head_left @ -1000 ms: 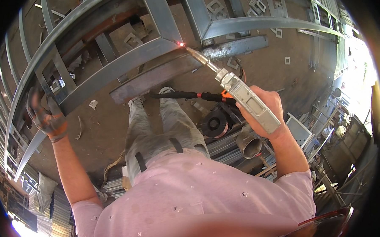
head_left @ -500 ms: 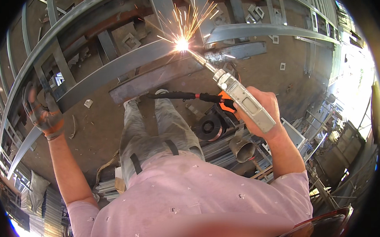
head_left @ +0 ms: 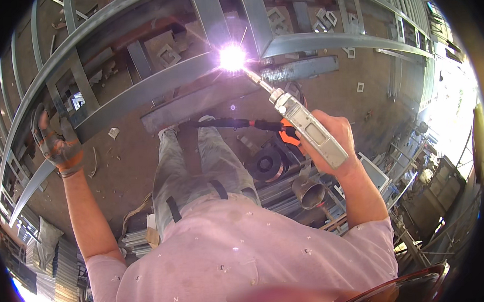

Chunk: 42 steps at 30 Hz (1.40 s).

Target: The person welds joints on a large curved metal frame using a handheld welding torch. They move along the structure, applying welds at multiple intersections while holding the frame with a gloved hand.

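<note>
Right hand grips welding torch, tip at glare, upper center; gloved left hand loosely open at metal bar, left side.

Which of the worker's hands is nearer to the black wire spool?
Right. The right hand, gripping the welding gun, is right of the wire spool and slightly higher in view; the gloved left hand is far to its left, at the metal frame.

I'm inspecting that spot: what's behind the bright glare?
Steel frame bars run up to the glare, where the torch points. Directly behind, everything is washed out; whether they meet can't be seen.
</note>
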Available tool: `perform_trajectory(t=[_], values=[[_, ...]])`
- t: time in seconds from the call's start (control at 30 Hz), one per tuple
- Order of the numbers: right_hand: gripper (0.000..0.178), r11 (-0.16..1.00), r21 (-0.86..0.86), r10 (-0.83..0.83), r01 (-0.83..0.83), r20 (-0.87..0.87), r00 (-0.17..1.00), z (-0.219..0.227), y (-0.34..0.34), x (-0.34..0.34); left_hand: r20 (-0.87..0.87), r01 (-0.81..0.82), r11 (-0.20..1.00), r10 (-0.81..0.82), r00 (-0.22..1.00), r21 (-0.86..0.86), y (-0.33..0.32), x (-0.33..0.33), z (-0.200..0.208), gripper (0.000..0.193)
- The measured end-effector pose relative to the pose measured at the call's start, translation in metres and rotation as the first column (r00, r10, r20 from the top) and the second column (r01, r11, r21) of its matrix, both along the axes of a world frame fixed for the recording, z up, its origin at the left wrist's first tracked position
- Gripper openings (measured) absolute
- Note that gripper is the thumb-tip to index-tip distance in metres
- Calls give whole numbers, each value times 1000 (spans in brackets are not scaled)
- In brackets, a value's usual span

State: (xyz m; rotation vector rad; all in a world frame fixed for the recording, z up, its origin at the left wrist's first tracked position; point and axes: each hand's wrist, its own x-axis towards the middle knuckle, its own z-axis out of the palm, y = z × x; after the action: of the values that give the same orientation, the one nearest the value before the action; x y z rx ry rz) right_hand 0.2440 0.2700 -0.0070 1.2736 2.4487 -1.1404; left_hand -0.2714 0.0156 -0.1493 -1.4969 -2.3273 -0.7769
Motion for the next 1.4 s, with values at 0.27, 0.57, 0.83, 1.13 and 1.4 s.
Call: perform_trajectory(t=[0.27,0.57,0.83,1.13,1.4], values=[[7,1000,2,11,-11,-4,1000,2,3,0,-72,-5,1000,4,997,-12,8,6,6,37],[9,1000,0,-4,4,14,1000,3,3,-1,-65,-11,999,8,998,-35,6,4,5,37],[18,998,-20,-53,54,22,998,-1,2,5,-4,12,1000,-12,1000,-9,4,4,3,44],[11,1000,27,-1,2,-40,999,-3,4,1,5,31,1000,-31,1000,-1,4,4,3,42],[14,998,55,-11,12,-23,1000,-3,1,2,-27,15,1000,-16,1000,-7,4,2,1,40]])
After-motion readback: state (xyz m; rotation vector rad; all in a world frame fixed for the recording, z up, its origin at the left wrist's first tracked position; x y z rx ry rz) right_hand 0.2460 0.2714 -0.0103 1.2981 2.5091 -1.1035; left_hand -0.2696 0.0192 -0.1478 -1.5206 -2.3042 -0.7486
